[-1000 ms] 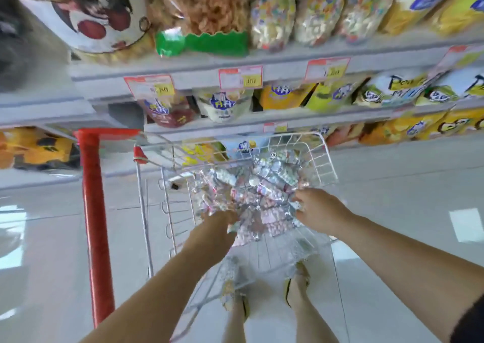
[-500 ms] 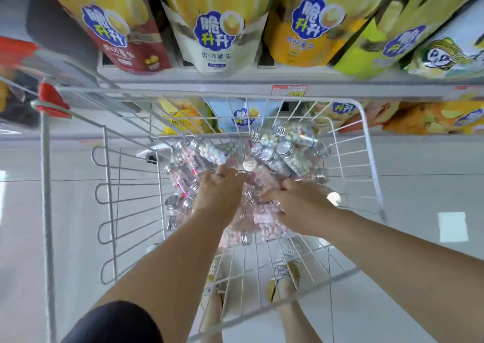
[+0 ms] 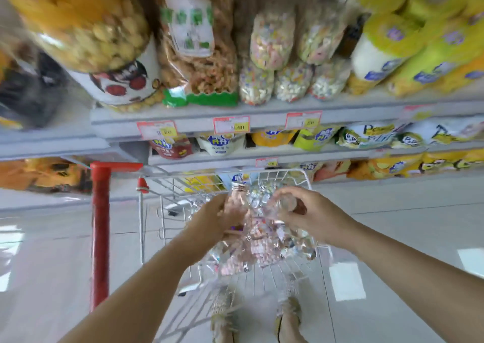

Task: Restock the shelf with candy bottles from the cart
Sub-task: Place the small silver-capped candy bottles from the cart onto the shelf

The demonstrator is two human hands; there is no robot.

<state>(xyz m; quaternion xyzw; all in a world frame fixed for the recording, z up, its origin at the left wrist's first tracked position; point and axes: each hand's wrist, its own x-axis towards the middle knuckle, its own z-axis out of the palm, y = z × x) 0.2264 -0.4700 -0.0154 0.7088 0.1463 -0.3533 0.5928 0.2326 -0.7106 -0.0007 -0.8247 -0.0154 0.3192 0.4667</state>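
1. Shelf: grey tiers packed with snack bags. Its front edges run across the view above the cart.
2. Floor: pale glossy tiles, with open room to the right of the cart and on the left round the red post.
3. Cart: white wire basket. Its far rim sits just under the lowest shelf edge, and the red post stands just beside it on the left.
4. Top-tier bags: cartoon-face pack, green-label bag, yellow packs. Print is too blurred to read.
5. Middle-tier pouches: round blue logo with Chinese characters, unreadable. The white bags show a large "P", the rest is blurred.
6. Candy bottles: a heap of clear bottles with silver caps and pink or mixed candy, lying in the cart basket.
7. Left hand: fingers wrapped round a pink candy bottle, upright with its cap on top, above the heap.
8. Right hand: fingers curled round a blurred clear bottle, just beside the pink one, over the basket.
9. Price tags: red-and-white with a yellow patch, on the shelf edges. The digits can't be read.
10. Sandalled feet: visible through the cart wires, on the floor.
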